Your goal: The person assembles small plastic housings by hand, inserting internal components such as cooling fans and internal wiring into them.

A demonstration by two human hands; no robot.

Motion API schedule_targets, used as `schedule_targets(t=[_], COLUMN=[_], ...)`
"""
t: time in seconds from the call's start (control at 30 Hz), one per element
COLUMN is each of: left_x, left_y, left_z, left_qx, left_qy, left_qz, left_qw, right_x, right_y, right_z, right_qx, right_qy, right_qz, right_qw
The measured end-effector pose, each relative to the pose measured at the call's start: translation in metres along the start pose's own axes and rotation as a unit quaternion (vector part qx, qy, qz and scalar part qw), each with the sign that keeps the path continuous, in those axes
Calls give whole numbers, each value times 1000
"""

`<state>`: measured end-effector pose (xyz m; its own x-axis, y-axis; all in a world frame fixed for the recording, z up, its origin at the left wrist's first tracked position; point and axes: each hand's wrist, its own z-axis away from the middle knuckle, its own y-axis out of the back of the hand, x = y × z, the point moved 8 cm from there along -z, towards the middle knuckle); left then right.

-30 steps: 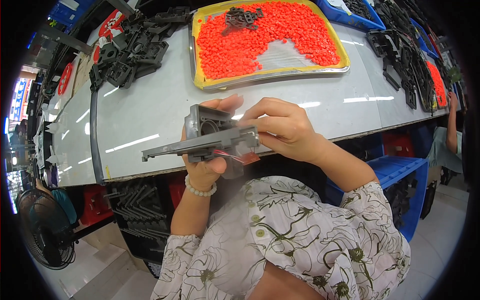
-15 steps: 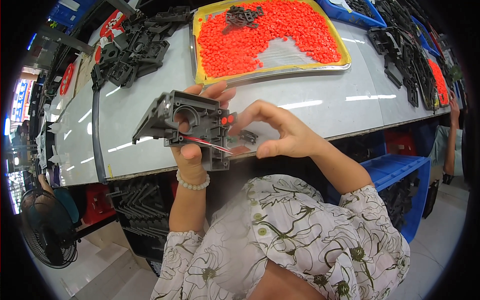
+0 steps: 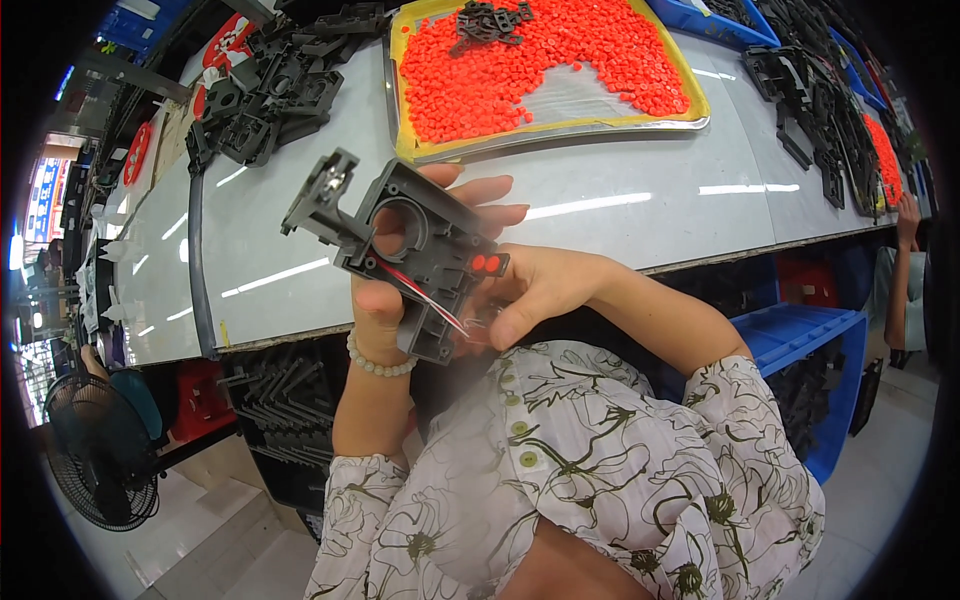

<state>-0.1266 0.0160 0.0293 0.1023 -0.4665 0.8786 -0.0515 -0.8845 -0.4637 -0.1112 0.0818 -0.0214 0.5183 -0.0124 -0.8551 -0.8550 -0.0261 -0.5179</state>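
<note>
A dark grey plastic housing (image 3: 452,238) is held over the table's near edge, tilted, with my left hand (image 3: 376,305) wrapped round it from beneath. My left thumb presses its near side, and the fingers show beyond its far edge. The housing has a round opening, a bracket-like arm at its upper left and two red round pieces (image 3: 486,263) on its right side. Thin red and white wires (image 3: 425,297) run across it. My right hand (image 3: 540,290) is at the lower right of the housing, fingers curled towards the thumb near the wire ends; what they pinch is blurred.
Beyond my hands lies a yellow-rimmed tray (image 3: 560,133) of small red pieces, with dark parts on top. Dark plastic parts are piled at the far left (image 3: 262,110) and right (image 3: 800,110). A blue crate (image 3: 845,400) stands low at right, a black fan (image 3: 100,455) at left.
The housing has turned clockwise and shifted slightly right, so its bracket arm shows more. My right hand has come down and in against the housing's lower right, its fingers closer together.
</note>
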Motion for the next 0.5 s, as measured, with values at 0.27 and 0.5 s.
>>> schedule_targets(t=[0.27, 0.5], left_x=[-5, 2], left_y=[10, 24], left_z=[7, 13], left_qx=[14, 61], left_qy=[47, -9], left_qz=[41, 9], left_qw=[998, 998], right_x=[-16, -39], right_y=[9, 12], right_z=[10, 37], right_qx=[162, 343], right_qy=[55, 127], right_qz=[127, 364], right_qw=[977, 857])
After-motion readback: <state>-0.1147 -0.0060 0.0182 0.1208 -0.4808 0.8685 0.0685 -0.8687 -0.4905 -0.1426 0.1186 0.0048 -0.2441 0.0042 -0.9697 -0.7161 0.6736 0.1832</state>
